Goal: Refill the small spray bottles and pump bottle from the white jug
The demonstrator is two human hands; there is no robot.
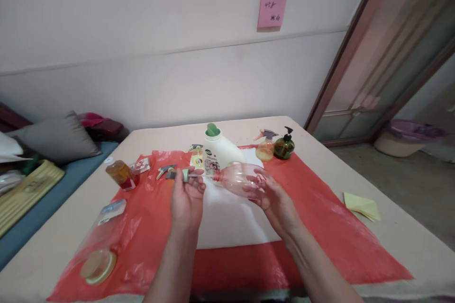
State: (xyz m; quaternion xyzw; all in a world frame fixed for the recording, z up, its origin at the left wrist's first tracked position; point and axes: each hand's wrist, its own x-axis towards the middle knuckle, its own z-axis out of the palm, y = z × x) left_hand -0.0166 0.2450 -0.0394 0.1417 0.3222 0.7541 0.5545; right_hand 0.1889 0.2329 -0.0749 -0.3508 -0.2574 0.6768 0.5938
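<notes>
My left hand (187,199) grips a trigger spray head (185,175) with a pale green collar, its nozzle towards the left. From the collar a thin dip tube runs right, to the mouth of a clear pink bottle (234,179); I cannot tell how far inside it reaches. That bottle lies sideways in the air, its base held by my right hand (277,201). Just behind it stands a large cream-white jug (223,151) with a green piece (212,129) in its open mouth. Beneath both hands is a white sheet (238,232) on red plastic (320,227).
At the back right stand a small spray bottle (265,150) and a dark green pump bottle (284,146). An amber bottle (122,174), a round lidded container (98,266) and another trigger sprayer (165,170) are on the left. Yellow paper (361,206) lies near the right edge.
</notes>
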